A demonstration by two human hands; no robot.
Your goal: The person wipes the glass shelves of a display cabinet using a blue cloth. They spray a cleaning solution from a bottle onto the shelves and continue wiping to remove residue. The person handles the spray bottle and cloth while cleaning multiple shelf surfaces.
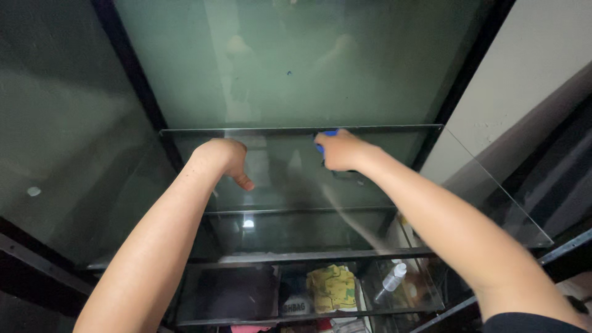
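Two bare arms reach up from the bottom of the frame toward a glass shelf [370, 203] that lies flat across the middle of the picture. The right hand [341, 150] sits just right of the middle, near the back edge of the shelf. Its fingers are curled tight around a small blue thing [328, 134], and only a bit of blue peeks out at the top and at the left side of the hand, so it is hard to tell what kind of thing it is. The blue thing is right up by the back edge of the glass. The left hand [223, 156] is a little left of the middle, near the same back edge. Its fingers are bent in close together, the thumb points down, and it holds nothing; whether it touches the glass is hard to tell. The two hands are apart from each other. Behind them, filling the top of the frame, is a big greenish glass back wall [290, 61] with dark frame bars [132, 80] at the sides. Under the shelf, at the bottom middle, you can see a yellow cloth [331, 287] and a small clear bottle [393, 277] with a white cap, lying just beside each other on a lower level.
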